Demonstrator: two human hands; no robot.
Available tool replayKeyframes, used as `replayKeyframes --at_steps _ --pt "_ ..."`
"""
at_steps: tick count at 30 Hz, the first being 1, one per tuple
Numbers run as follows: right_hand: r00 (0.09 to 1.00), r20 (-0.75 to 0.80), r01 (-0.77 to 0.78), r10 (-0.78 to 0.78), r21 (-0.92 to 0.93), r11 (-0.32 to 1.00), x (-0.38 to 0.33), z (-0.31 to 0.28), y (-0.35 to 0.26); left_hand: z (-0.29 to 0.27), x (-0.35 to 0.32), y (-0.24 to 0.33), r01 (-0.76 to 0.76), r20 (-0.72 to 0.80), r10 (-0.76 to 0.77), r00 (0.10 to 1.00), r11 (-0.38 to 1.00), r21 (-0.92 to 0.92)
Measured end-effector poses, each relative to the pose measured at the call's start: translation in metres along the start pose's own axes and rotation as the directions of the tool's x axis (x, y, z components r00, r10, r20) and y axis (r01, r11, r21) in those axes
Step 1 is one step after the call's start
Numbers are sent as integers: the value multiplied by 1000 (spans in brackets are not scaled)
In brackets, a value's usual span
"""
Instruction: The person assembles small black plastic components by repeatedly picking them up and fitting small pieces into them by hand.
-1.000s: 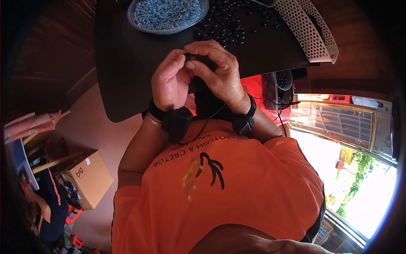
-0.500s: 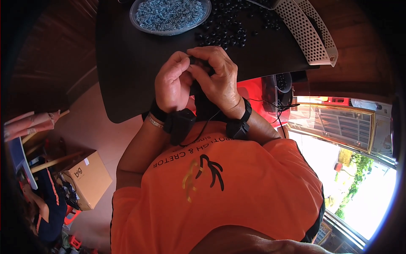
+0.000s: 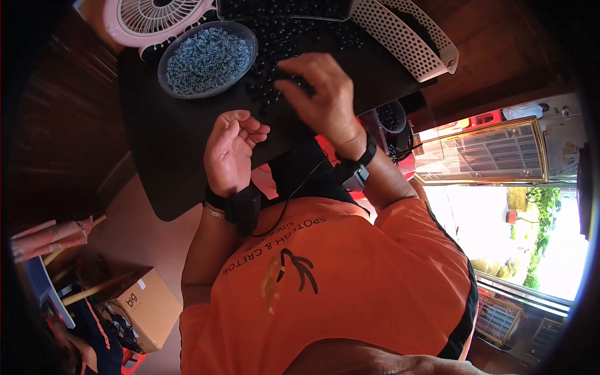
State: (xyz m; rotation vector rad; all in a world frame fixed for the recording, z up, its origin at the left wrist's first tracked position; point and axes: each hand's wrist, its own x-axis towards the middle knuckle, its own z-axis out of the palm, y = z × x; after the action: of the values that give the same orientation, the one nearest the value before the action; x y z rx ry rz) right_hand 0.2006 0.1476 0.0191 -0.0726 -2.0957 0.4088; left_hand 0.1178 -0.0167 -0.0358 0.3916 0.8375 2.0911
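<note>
Beads (image 3: 269, 94), black and glossy, lie loose across the far middle of a dark tabletop (image 3: 159, 147). Blurred, the right hand (image 3: 328, 97) is just beside them, thumb and forefinger spread apart with nothing visible between; contact with the pile cannot be told. Nearer and to the left, the left hand (image 3: 232, 153) is half curled; whether its fingers hold anything cannot be told. A round plastic bowl (image 3: 199, 95) of blue glass beads (image 3: 209, 59) stands far left, near a pink fan (image 3: 164, 14), with a white perforated basket (image 3: 400, 45) far right. Dark lettering arcs across the wearer's orange shirt (image 3: 362, 269) beside a black-and-gold branching emblem (image 3: 303, 273). On the floor at near left, a cardboard box (image 3: 155, 312) bears a short dark marking and a pale label (image 3: 141, 284).
</note>
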Motion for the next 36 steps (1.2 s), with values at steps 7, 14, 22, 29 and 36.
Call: replayKeyframes --at_steps 7,14,22,29,36 --pt "926 -322 -36 -197 -594 803 101 -119 98 1 3 -1 -8 39 6 999 999 33" --pt "927 179 -308 330 -138 941 45 -94 101 2 5 -1 -9 42 8 999 999 34" --pt "855 407 -170 321 -366 915 -13 -38 130 2 2 -2 -19 51 16 999 999 49" --pt "862 409 -333 299 14 943 -3 -31 77 1 2 0 -40 58 35 998 996 74" --pt "766 583 -603 271 504 618 5 -22 20 3 0 -1 -23 63 15 998 992 125"
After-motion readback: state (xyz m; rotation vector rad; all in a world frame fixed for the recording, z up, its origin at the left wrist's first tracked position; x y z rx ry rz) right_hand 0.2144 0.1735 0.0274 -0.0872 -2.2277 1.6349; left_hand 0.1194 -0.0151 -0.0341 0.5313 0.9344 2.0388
